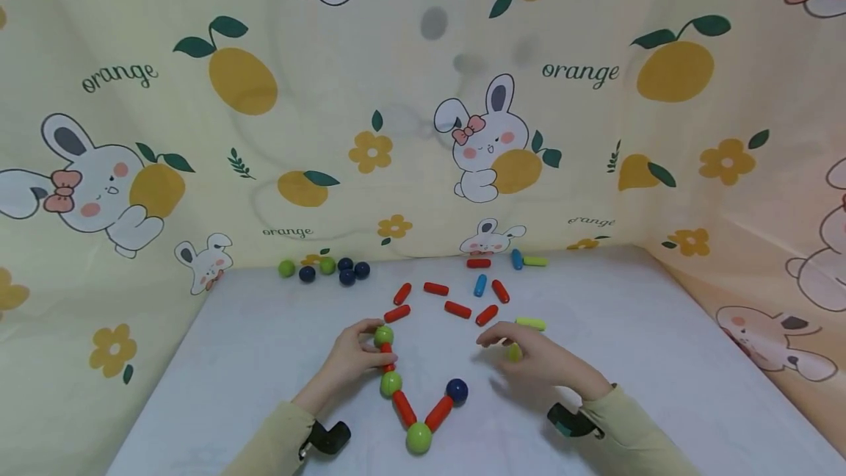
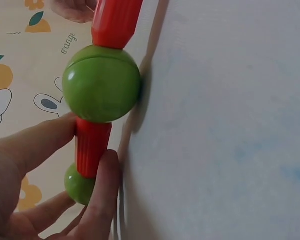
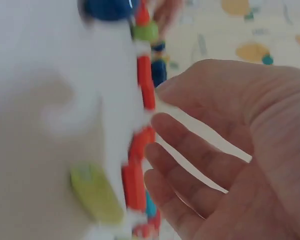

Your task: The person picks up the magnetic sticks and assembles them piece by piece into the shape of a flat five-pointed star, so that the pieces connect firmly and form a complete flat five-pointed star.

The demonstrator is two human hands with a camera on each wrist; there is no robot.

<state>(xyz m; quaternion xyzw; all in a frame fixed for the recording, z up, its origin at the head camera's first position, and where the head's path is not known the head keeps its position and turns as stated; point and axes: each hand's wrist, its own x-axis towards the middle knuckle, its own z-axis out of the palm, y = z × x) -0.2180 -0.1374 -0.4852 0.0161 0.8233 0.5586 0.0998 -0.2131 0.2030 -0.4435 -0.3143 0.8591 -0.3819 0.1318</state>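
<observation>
Tbl (image 1: 251, 344) | 5 grn balls (image 1: 418, 438) | L hand (image 1: 352, 352) grips 1/10 red rods (image 2: 92, 145) | R hand (image 1: 542, 360) free

The word "orange" (image 1: 120, 78), printed on yellow cloth (image 1: 370, 50), at upper left, upper right, center left and center right in the head view, upper left in the left wrist view.

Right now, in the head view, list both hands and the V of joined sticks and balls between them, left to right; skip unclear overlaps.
Left hand → left red stick → bottom green ball → right red stick → dark blue ball → right hand.
</observation>
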